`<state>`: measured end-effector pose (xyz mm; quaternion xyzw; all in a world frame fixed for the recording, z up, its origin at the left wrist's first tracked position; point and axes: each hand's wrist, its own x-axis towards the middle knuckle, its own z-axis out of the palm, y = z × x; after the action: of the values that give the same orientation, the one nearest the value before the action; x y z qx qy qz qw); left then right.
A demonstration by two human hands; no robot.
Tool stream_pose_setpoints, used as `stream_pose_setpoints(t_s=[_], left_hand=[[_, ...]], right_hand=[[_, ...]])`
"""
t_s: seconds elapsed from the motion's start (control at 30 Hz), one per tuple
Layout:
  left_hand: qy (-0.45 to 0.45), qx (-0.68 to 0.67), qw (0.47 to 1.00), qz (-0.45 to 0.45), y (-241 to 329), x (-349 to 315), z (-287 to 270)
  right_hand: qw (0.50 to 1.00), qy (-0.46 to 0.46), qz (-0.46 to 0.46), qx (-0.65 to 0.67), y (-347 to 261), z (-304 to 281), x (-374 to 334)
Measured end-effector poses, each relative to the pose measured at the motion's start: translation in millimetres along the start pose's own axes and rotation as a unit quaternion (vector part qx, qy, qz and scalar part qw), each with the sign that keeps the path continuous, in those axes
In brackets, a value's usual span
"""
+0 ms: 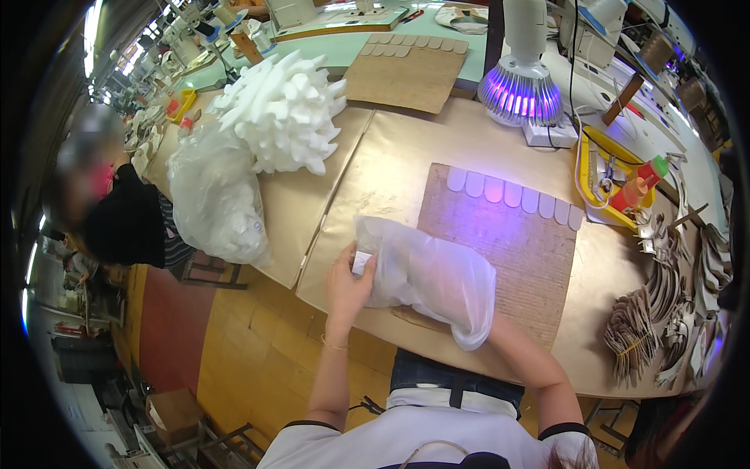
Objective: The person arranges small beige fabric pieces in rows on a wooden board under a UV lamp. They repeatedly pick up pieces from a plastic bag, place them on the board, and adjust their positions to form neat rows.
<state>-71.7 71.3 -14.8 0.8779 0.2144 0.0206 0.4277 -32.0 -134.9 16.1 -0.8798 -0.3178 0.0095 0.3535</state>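
My left hand (350,283) is closed at the left end of a translucent white plastic bag (426,270), thumb and fingers around its edge. A small white piece with faint print (361,263) shows between thumb and fingers. My right forearm (525,352) reaches up to the bag's right end. Beyond that, the right hand is covered by the cloudy plastic; a pinkish shape shows faintly through it, and its fingers cannot be made out. Under the bag's right side lies a brown cardboard sheet (519,273) with a row of pale rounded tabs (512,194) along its far edge.
A purple-lit lamp (521,90) stands behind the cardboard. White spiky foam (285,109) and a clear plastic bag (215,199) sit at left. Another tabbed cardboard sheet (406,70) lies far back. At right are a yellow tray (617,211) with bottles and bundled strips (631,332).
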Motion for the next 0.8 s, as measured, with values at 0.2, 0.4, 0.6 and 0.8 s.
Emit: stream_pose_setpoints(t_s=[0.2,0.4,0.6,0.8], left_hand=[[0.008,-0.29,0.957,0.0,-7.3,0.4,11.4],[0.097,-0.464,0.88,0.023,-11.2,-6.1,1.6],[0.192,-0.484,0.851,-0.06,-6.3,-7.3,14.3],[0.131,-0.393,0.908,-0.055,-7.3,3.9,2.7]], right_hand=[[0.998,0.02,-0.05,-0.026,-16.3,-3.2,15.2],[0.999,0.019,-0.048,-0.005,-10.3,9.7,18.8],[0.998,0.033,-0.053,0.021,-1.9,29.2,22.7],[0.994,0.072,-0.052,0.059,7.6,42.0,30.0]])
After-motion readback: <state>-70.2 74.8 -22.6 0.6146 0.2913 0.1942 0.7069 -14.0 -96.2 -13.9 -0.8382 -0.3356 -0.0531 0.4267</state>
